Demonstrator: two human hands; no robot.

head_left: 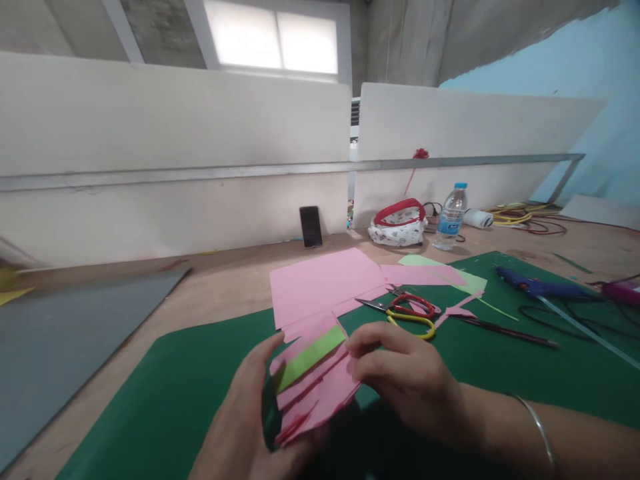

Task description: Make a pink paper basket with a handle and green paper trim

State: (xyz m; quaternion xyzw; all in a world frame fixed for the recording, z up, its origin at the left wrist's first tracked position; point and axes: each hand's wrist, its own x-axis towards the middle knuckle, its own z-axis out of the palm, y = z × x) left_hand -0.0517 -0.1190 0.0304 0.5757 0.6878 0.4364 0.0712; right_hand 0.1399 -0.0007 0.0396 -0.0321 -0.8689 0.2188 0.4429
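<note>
My left hand [245, 413] holds a layered piece of pink paper [320, 393] from the left and below, its thumb up at the side. Across the pink layers lies a light green paper strip [310, 358]. My right hand [410, 373] pinches the right edge of the piece between thumb and fingers. Beyond the hands are a larger pink sheet [325, 280] and scissors [407, 315] with red and yellow handles. Pink scraps lie near the scissors. The underside of the piece and some left fingers are hidden.
A green mat [200, 373] covers much of the table. To the right lie a dark pencil-like stick [510, 331] and a blue glue gun [545, 288]. A phone [311, 227], white-and-red pouch [399, 227] and water bottle [451, 220] stand behind. A grey board [85, 347] lies left.
</note>
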